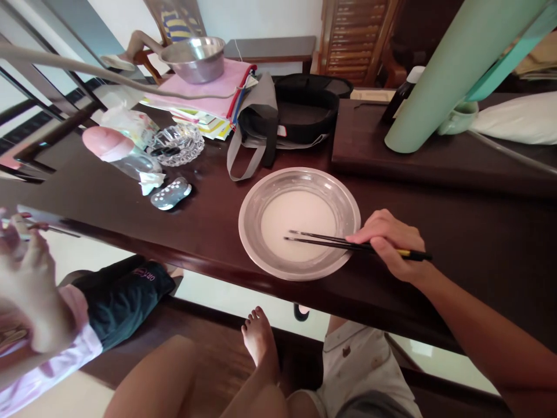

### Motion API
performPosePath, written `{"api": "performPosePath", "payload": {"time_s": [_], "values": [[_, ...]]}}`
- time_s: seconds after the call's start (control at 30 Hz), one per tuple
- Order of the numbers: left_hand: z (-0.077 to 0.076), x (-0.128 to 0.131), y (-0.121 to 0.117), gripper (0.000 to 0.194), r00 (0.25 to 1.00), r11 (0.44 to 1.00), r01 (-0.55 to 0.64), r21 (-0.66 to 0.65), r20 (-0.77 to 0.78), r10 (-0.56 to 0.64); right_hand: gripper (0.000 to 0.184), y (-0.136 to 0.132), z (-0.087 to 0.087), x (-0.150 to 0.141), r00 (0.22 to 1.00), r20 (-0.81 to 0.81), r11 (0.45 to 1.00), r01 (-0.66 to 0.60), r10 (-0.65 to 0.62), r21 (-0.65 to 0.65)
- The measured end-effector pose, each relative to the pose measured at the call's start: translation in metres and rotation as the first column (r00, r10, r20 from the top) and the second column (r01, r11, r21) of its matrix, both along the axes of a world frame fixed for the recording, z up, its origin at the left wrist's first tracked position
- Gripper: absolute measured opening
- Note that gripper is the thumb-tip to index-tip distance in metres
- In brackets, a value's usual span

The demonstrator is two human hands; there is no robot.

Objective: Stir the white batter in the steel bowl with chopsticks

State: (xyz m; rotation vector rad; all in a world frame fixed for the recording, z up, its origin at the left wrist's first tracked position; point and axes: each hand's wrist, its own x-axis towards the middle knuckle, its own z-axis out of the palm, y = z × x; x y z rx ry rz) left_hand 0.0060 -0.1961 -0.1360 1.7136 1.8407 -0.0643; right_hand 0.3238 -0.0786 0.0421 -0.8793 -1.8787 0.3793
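Note:
My right hand (397, 239) is closed round a pair of black chopsticks (326, 243), held nearly level. Their tips hang over a round metal dish (246, 232) and reach the middle of the milky white liquid (298, 212) inside it. Whether the tips touch the liquid, I cannot tell. The dish stands near the front edge of a dark wooden table (209, 223). My left hand is out of the picture.
A grey game controller (172, 194), a glass bowl (185, 145) and a pink-topped bottle (108, 144) lie left. Behind are a black-grey bag (304, 110) and a steel bowl (195, 61) on folders. A green cylinder (452, 69) rises right. Another person's hand (39, 273) is far left.

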Motion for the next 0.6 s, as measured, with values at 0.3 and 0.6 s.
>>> {"api": "performPosePath", "payload": {"time_s": [0.3, 0.6], "values": [[-0.037, -0.008, -0.017, 0.056, 0.929, 0.999, -0.019, 0.029, -0.370, 0.029, 0.029, 0.001, -0.006, 0.004, 0.991, -0.097, 0.996, 0.091, -0.091, -0.010], [-0.057, -0.014, -0.022, 0.061, 0.897, 0.995, 0.036, 0.089, -0.441, 0.007, 0.026, 0.003, -0.002, 0.000, 0.992, -0.034, 0.992, 0.124, -0.124, -0.023]]}}
